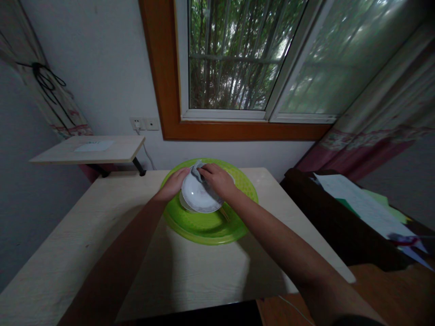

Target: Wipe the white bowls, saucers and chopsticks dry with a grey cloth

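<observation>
Two curled hands [174, 184] [219, 180], left holding white bowl [200, 199]; right pinching grey cloth [196, 171]

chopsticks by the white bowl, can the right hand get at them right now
Probably yes: the chopsticks show uncovered ends, though the right hand is busy with a grey cloth.

Near desk [193, 276] open between left forearm [129, 253] and right forearm [272, 231], straight run in to green tray [200, 226]. Bowl [200, 197] blocks tray middle; left hand [174, 184] and right hand [218, 180] crowd its far side. Thin sticks [224, 214] poke out near right of bowl. Wall [238, 153] just beyond tray's far rim. Raised shelf [68, 152] obstructs far left. Bare desk strip right of tray.
</observation>
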### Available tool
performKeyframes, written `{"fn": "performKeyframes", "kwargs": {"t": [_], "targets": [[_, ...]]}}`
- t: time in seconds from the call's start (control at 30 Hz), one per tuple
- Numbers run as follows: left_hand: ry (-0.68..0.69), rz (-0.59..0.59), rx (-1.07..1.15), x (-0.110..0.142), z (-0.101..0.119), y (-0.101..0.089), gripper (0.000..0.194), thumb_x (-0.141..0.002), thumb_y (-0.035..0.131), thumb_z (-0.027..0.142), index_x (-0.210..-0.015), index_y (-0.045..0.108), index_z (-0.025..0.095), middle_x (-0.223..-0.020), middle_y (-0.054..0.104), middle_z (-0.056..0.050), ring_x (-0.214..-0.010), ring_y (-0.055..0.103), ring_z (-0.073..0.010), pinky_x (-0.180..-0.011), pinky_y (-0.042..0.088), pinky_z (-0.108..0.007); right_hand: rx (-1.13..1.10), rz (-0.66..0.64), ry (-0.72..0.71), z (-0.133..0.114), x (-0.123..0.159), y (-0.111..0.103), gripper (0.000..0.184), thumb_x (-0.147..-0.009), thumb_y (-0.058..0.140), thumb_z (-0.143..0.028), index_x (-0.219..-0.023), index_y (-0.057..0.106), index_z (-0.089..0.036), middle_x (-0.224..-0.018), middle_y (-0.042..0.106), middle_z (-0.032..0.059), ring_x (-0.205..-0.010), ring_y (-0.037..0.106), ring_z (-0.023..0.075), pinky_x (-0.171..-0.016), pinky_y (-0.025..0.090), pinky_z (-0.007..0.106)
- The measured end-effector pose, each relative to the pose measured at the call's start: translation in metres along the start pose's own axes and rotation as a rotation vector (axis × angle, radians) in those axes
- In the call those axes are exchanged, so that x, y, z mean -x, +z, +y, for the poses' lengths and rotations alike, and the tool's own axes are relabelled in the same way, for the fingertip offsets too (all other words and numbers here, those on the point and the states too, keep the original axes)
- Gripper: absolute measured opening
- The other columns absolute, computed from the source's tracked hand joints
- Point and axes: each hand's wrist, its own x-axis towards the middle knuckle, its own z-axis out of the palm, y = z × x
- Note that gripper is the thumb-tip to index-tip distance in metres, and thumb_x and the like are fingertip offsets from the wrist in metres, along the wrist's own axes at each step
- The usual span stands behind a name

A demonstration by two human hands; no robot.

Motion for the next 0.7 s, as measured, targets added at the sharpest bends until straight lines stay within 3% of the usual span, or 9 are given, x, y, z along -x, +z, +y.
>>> {"fn": "performKeyframes", "kwargs": {"t": [0.13, 0.3, 0.5, 0.7], "targets": [[-0.027, 0.031, 0.050, 0.004, 0.010, 0.001, 0.036, -0.092, 0.053, 0.045, -0.104, 0.074, 0.017, -0.114, 0.074, -0.010, -0.111, 0.066, -0.0258, -0.107, 0.046, -0.042, 0.058, -0.033, 0.181, 0.006, 0.001, -0.009, 0.036, -0.101, 0.050, -0.023, -0.135, 0.062, -0.022, -0.124, 0.063, 0.0119, -0.110, 0.055, 0.0259, -0.092, 0.043, 0.033], [-0.036, 0.166, 0.083, 0.003, 0.011, -0.002, 0.039, -0.092, 0.051, 0.048, -0.100, 0.071, 0.016, -0.110, 0.073, -0.011, -0.109, 0.065, -0.0259, -0.104, 0.047, -0.040, 0.105, -0.070, 0.228, 0.006, 0.005, -0.011, 0.029, -0.100, 0.051, -0.022, -0.120, 0.071, -0.019, -0.120, 0.063, 0.0136, -0.107, 0.055, 0.0266, -0.090, 0.044, 0.035], [-0.034, 0.291, 0.037, -0.001, -0.002, -0.008, 0.041, -0.093, 0.048, 0.051, -0.102, 0.069, 0.017, -0.108, 0.072, -0.010, -0.106, 0.064, -0.0243, -0.101, 0.048, -0.037, -0.003, -0.125, 0.191, 0.009, 0.008, -0.005, 0.025, -0.093, 0.055, -0.018, -0.103, 0.078, -0.017, -0.106, 0.067, 0.0123, -0.099, 0.060, 0.0238, -0.086, 0.046, 0.033], [-0.038, 0.337, 0.020, -0.002, -0.004, -0.009, 0.037, -0.092, 0.049, 0.050, -0.093, 0.068, 0.018, -0.099, 0.070, -0.008, -0.097, 0.063, -0.0231, -0.095, 0.049, -0.036, -0.337, -0.100, -0.063, 0.012, 0.011, 0.000, 0.027, -0.084, 0.057, -0.009, -0.099, 0.079, -0.015, -0.099, 0.070, 0.0089, -0.091, 0.064, 0.0195, -0.089, 0.050, 0.031]]}}
